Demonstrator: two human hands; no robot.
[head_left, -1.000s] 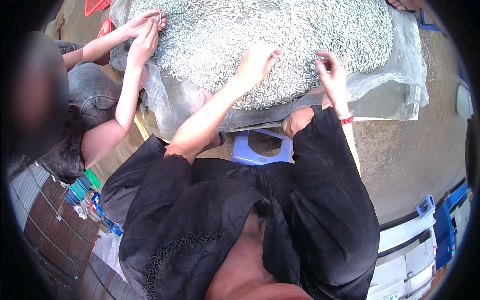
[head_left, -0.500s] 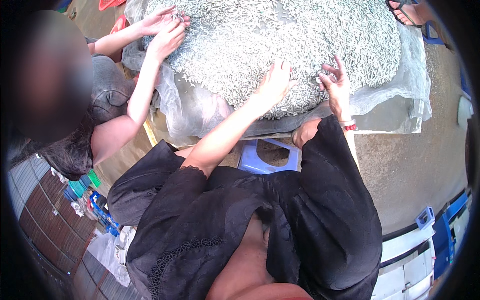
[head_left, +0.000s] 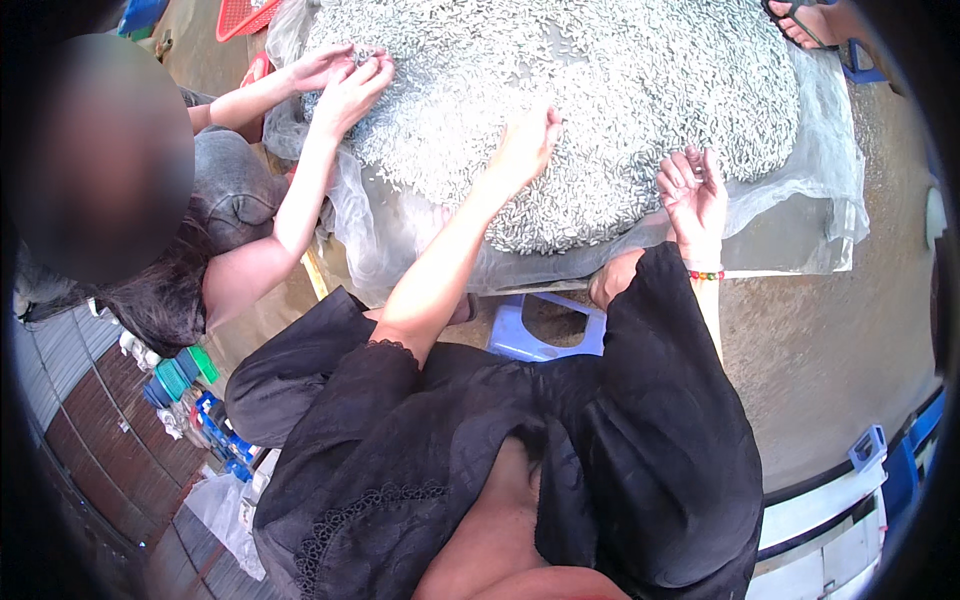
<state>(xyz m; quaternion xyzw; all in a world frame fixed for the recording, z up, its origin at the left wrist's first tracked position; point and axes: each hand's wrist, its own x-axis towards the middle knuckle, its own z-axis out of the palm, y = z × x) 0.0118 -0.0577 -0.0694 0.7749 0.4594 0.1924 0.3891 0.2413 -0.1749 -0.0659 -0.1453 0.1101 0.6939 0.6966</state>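
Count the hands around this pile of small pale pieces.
4: the wearer's left hand over the pile, right hand by its near edge; a co-worker's nearer hand and farther hand at its left edge. Others may be hidden.

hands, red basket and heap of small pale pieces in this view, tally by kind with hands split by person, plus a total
Wearer's left hand and right hand: 2
Co-worker's hands: 2
Red basket: 1
Heap of small pale pieces: 1
Total: 6
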